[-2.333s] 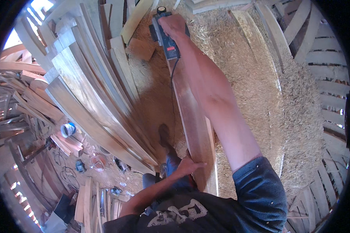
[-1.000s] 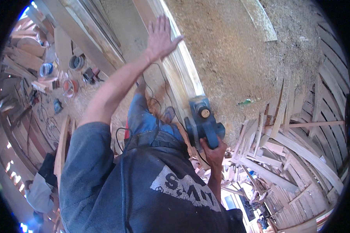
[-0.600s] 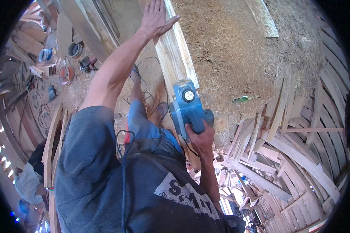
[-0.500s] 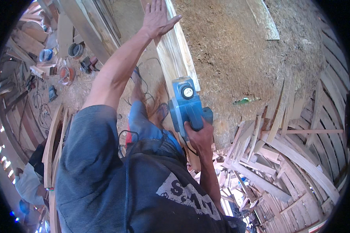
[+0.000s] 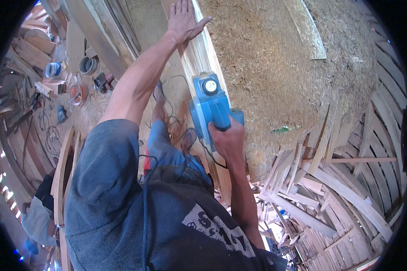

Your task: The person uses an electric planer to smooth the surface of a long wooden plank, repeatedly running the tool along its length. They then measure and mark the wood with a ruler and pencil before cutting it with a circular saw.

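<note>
Blue planer (image 5: 211,105), probably heavy, rigid, best held by handle (image 5: 221,116): right hand (image 5: 229,137) fingers clamped there, left hand (image 5: 184,25) fingers apart on plank (image 5: 201,58).

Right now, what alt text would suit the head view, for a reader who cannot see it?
The right hand grips a blue planer on a long board, while the left hand rests farther along it. Wood shavings lie to the right.

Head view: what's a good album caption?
Right hand grips a blue power planer on a plank; left hand lies farther along.
</note>
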Available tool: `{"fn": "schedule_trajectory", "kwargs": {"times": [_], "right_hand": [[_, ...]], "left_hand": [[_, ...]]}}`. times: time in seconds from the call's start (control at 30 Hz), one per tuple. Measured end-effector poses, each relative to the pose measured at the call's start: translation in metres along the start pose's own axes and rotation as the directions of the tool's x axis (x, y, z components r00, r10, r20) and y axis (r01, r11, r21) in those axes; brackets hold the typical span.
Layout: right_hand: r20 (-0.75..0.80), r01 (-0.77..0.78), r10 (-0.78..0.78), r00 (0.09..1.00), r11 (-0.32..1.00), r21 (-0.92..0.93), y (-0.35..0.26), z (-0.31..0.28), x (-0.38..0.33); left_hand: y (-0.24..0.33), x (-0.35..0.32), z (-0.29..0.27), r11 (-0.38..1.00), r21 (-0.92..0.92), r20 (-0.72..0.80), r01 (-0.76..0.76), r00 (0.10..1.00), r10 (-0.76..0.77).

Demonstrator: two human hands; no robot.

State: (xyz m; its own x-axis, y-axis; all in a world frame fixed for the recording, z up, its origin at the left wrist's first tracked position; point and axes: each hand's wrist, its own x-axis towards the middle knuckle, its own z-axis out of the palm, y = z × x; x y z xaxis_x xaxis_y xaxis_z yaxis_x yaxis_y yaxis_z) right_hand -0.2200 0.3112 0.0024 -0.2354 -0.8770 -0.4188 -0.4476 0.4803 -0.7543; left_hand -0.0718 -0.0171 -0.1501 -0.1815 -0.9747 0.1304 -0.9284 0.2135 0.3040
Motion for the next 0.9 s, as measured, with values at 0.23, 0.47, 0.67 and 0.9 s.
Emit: {"fn": "schedule_trajectory", "kwargs": {"times": [0.23,0.47,0.67,0.9], "right_hand": [[-0.052,0.149,-0.162,0.985,0.971,-0.185,-0.019,0.027,0.063],[-0.025,0.056,-0.059,0.998,0.992,-0.117,-0.072,0.040,0.119],[-0.017,0.122,-0.123,0.992,0.992,-0.044,-0.111,0.059,0.176],[-0.092,0.270,-0.276,0.957,0.960,-0.073,-0.146,0.104,0.261]], "left_hand": [[-0.030,0.030,0.016,0.993,0.075,0.013,-0.094,0.996,0.094],[-0.053,-0.053,-0.030,0.764,-0.644,-0.341,-0.027,0.904,-0.256],[0.029,-0.261,-0.064,0.388,-0.854,0.177,0.346,0.895,-0.409],[0.086,-0.315,-0.078,0.148,-0.625,0.768,0.767,0.568,0.298]]}}
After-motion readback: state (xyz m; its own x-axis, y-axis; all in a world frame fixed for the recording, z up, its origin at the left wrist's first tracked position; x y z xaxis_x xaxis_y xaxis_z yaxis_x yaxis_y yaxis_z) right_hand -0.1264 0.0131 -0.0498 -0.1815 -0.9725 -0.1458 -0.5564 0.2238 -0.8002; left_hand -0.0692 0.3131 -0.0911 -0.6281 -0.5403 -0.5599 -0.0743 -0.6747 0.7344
